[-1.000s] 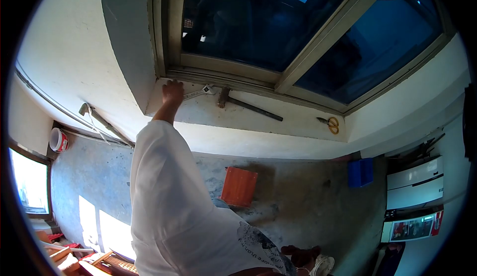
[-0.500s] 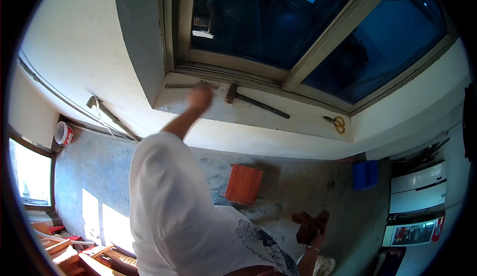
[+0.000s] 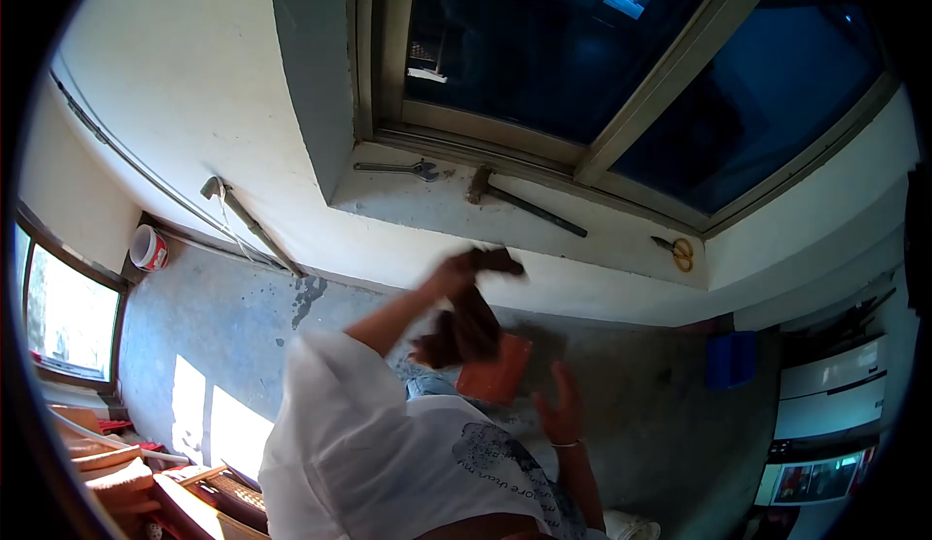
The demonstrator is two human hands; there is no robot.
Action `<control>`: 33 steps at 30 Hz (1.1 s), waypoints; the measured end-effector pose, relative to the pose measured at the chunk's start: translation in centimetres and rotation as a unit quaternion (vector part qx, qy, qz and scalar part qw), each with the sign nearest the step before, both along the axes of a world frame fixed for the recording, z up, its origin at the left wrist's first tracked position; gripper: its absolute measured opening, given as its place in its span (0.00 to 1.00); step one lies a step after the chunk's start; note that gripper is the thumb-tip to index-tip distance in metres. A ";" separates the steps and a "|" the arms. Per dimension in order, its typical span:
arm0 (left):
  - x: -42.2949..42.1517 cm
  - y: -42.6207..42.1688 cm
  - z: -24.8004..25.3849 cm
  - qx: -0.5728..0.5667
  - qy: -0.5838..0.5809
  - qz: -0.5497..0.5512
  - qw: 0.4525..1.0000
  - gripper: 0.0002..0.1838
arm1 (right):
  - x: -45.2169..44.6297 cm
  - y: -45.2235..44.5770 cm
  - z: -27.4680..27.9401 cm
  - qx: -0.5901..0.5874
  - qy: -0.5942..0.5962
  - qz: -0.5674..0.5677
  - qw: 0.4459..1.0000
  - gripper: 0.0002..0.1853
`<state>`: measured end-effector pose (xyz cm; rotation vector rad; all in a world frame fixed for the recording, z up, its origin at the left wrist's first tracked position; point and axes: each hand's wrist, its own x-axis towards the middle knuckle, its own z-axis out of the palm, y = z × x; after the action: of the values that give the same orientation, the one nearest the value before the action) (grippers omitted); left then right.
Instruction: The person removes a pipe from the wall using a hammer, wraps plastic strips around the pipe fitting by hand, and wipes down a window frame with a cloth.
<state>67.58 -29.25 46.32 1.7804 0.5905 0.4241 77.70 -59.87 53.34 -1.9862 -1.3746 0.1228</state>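
Observation:
My left hand (image 3: 454,276) is closed on a brown cloth (image 3: 473,324), which hangs down in front of my shirt; motion blurs its shape. Fingers apart and holding nothing, my right hand (image 3: 561,406) is raised to the right of the cloth. On the white window sill (image 3: 413,215) above lie an adjustable wrench (image 3: 396,168), a hammer (image 3: 529,209) with a dark handle, and scissors with yellow handles (image 3: 682,254).
An orange-red stool (image 3: 505,370) stands on the concrete floor, partly behind the cloth. A blue crate (image 3: 730,359) is by the wall at right. A long-handled tool (image 3: 250,224) leans at left, near a white-and-red bucket (image 3: 149,248). Wooden furniture (image 3: 209,506) fills the lower left.
My left hand has come down from beside the wrench and now has the brown cloth. My right hand, which held it, has let go and moved up and left. The view has shifted slightly.

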 end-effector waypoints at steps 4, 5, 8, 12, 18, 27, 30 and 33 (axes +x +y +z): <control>-6.8 11.9 4.4 0.257 0.219 0.329 0.882 0.19 | 2.7 -9.0 -4.0 -0.038 0.145 -0.155 0.976 0.12; -7.3 13.0 5.7 0.226 0.287 0.366 0.856 0.19 | 2.9 -11.0 -5.3 -0.027 0.137 -0.173 0.975 0.10; -6.0 14.6 3.0 0.201 0.429 0.329 0.817 0.22 | 0.6 -14.5 -5.5 -0.101 0.169 -0.258 0.946 0.08; 1.8 10.6 -3.2 0.231 0.456 0.167 0.843 0.22 | -0.9 -20.0 -9.4 -0.138 0.169 -0.231 0.948 0.09; 11.6 -9.2 2.3 0.294 0.088 -0.197 0.931 0.15 | 0.9 -27.0 -11.6 -0.211 0.130 -0.241 0.938 0.10; 16.7 -3.6 3.6 0.297 0.185 0.367 0.862 0.17 | 3.0 -44.8 -12.9 -0.178 0.378 -0.475 0.775 0.10; 19.6 -5.6 0.4 0.157 0.338 0.310 0.875 0.18 | 3.4 -48.2 -13.6 -0.201 0.410 -0.496 0.739 0.10; 22.9 -11.2 -2.3 0.138 0.318 0.150 0.926 0.18 | 4.2 -50.7 -14.2 -0.210 0.430 -0.502 0.720 0.10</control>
<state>90.48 -40.47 44.03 2.1085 1.3257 0.1217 81.89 -110.57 39.15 -2.2689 0.4272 0.7751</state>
